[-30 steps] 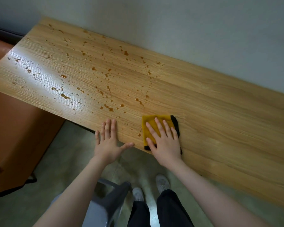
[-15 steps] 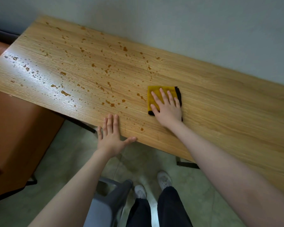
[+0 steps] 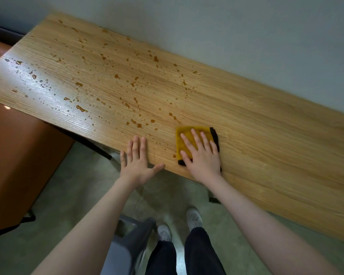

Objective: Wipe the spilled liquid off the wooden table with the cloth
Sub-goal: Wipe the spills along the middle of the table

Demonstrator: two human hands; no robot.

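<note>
A folded yellow cloth with a black edge lies on the wooden table near its front edge. My right hand presses flat on the cloth with straight, spread fingers. My left hand rests flat on the table's front edge to the left of the cloth, fingers straight, thumb out. Brown drops of spilled liquid are scattered over the left half of the table, from the far corner down to just left of the cloth. One drop sits at the cloth's lower left corner.
A pale wall runs along the table's far side. An orange-brown seat stands left of the table. A grey chair is below my arms, next to my legs and shoes on the floor.
My right hand slid the cloth away from me to mid-table, then back toward the front edge. My left hand stayed on the table edge.
</note>
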